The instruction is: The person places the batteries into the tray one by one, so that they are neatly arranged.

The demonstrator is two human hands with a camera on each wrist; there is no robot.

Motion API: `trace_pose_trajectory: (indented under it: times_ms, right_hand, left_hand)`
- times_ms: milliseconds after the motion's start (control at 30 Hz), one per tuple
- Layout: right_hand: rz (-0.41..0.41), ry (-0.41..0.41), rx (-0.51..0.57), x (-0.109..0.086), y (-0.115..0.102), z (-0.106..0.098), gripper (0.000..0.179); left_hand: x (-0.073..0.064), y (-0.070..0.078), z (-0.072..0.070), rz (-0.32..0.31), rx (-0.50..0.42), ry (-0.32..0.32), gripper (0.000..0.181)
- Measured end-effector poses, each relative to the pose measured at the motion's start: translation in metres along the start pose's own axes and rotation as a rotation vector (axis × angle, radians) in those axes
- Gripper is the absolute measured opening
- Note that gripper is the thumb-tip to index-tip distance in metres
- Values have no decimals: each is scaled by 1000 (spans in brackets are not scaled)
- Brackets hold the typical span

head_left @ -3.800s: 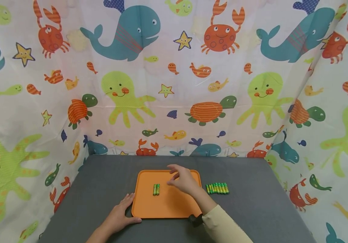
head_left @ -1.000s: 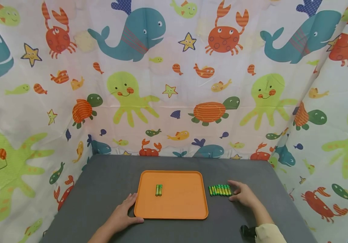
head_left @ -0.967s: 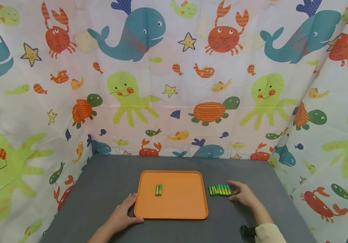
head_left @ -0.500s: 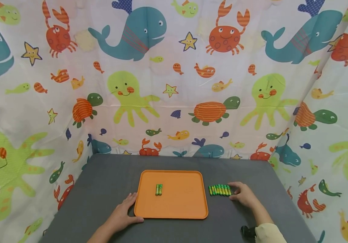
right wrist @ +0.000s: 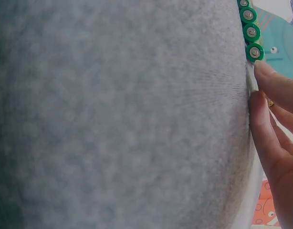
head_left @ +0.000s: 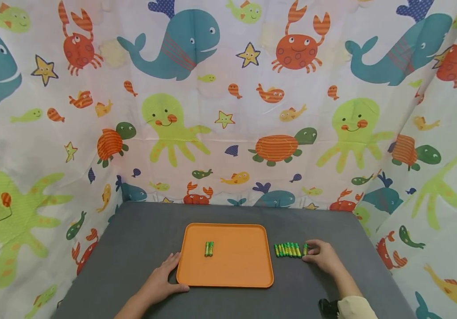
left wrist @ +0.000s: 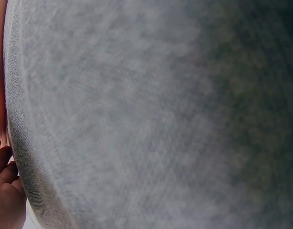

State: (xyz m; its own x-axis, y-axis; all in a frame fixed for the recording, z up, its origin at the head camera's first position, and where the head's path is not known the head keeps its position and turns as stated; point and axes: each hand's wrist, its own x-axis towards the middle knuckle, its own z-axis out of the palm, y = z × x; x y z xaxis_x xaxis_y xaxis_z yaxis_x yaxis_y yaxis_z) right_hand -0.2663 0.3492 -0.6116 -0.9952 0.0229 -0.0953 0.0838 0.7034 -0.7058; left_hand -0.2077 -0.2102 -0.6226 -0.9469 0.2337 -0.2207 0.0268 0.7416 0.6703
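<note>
In the head view my right hand [head_left: 325,257] pinches one green-and-yellow battery [head_left: 305,249] between thumb and fingers, a small gap away from the row's right end. That row of several like batteries [head_left: 287,250] lies on the table right of an orange tray [head_left: 238,272]. Seen from the right wrist, the batteries' green ends [right wrist: 252,32] line up just above the fingertips, and the pinched one is mostly hidden by the hand. Two batteries [head_left: 209,249] lie side by side on the tray's left half. My left hand [head_left: 157,281] rests on the table, fingers and thumb touching the tray's left edge.
The grey table [head_left: 149,230] is enclosed at the back and sides by a white curtain [head_left: 216,146] printed with sea animals. A black strap [head_left: 328,306] sits at the right wrist, beside a cream sleeve [head_left: 354,308].
Earlier my right hand was over the tray, then moved right to the row's end. Now it has drawn the end battery slightly rightward, apart from the others. The left hand stays at the tray.
</note>
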Motion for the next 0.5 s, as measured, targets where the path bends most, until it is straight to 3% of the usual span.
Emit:
trace_pose_trajectory:
  times_ms: [500]
  right_hand:
    - [-36,12,85,0,-13,-5,57]
  left_hand:
    - [-1,2,-1,-3,-1,-2,114]
